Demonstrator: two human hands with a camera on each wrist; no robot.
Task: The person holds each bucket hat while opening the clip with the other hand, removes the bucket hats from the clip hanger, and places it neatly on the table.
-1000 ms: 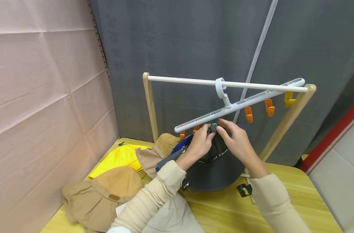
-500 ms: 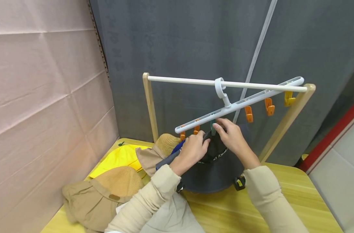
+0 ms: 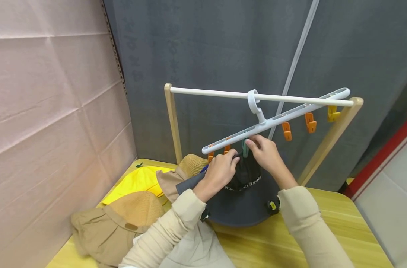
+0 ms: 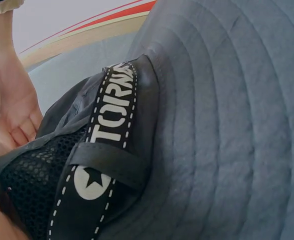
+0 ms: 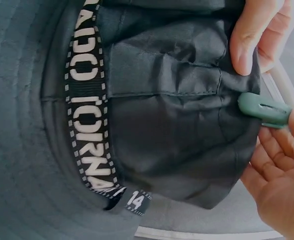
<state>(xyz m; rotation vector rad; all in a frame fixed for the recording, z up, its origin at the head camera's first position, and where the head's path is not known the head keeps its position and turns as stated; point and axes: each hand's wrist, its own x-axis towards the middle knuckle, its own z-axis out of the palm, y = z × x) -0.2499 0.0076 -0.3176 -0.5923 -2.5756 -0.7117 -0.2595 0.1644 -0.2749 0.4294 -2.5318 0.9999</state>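
A dark wide-brimmed sun hat (image 3: 240, 208) with a white-lettered band hangs crown-up below the white clip hanger (image 3: 273, 122). My left hand (image 3: 218, 171) pinches the top of its crown, left of the green clip (image 3: 245, 149). In the right wrist view, the green clip (image 5: 259, 107) bites the crown's edge, and my right hand (image 5: 279, 175) pinches its outer end. The head view shows the right hand (image 3: 267, 154) just under the hanger. A strip of mesh and a star badge on the hat (image 4: 94, 182) show in the left wrist view.
Orange clips (image 3: 286, 131) and a yellow clip (image 3: 333, 113) dangle from the hanger, which hooks over a rack's white rail (image 3: 206, 92). To the left on the table lie a yellow hat (image 3: 139, 182), tan straw-topped hats (image 3: 136, 208) and a pale grey cloth (image 3: 200, 249).
My left hand has shifted left and down from the clip onto the crown. The right hand stays at the clip, and the hat's brim has sunk slightly.
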